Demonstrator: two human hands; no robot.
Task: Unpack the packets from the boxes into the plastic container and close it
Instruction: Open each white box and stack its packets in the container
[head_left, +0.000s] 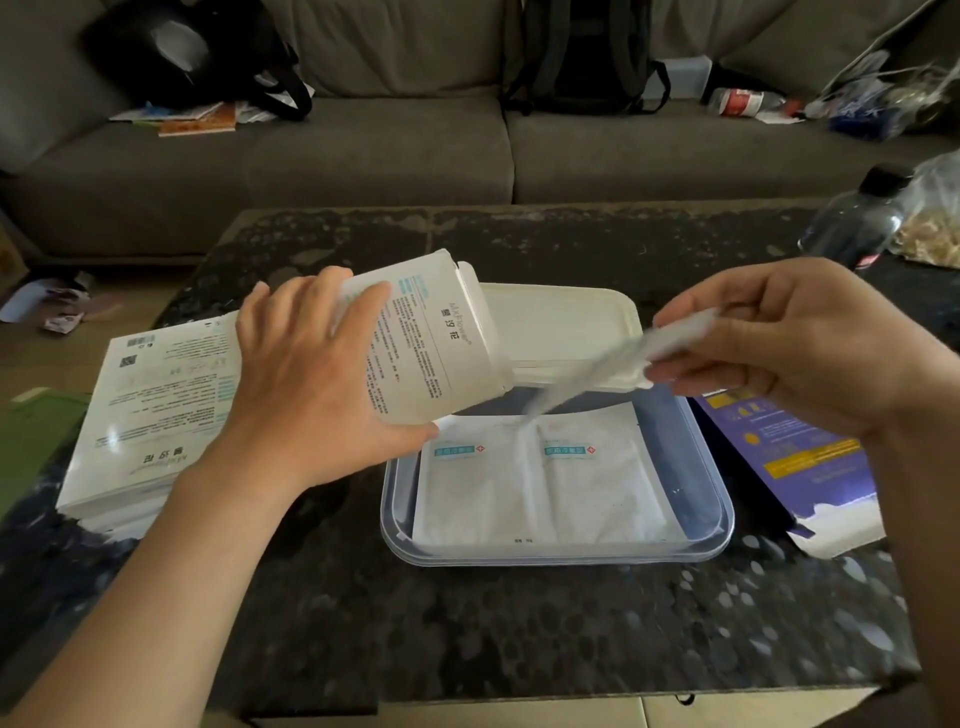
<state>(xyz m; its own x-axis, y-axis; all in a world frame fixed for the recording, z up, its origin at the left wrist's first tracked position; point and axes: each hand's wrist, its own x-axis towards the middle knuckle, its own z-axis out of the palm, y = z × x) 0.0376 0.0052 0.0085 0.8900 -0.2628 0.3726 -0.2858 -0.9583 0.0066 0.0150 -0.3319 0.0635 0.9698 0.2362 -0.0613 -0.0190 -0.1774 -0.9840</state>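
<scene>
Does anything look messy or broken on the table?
Yes, a little. The purple box at the right of the table lies flat, and its near end looks ripped open and ragged. Crumpled wrappers lie on the floor to the left. The packets in the plastic container lie flat and neat.

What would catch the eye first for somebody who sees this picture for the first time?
In the middle, the left hand holds a white box tilted over the clear plastic container, where white packets already lie flat. The right hand pinches a blurred white packet above the container. A stack of white boxes lies at the left and a purple box at the right.
</scene>
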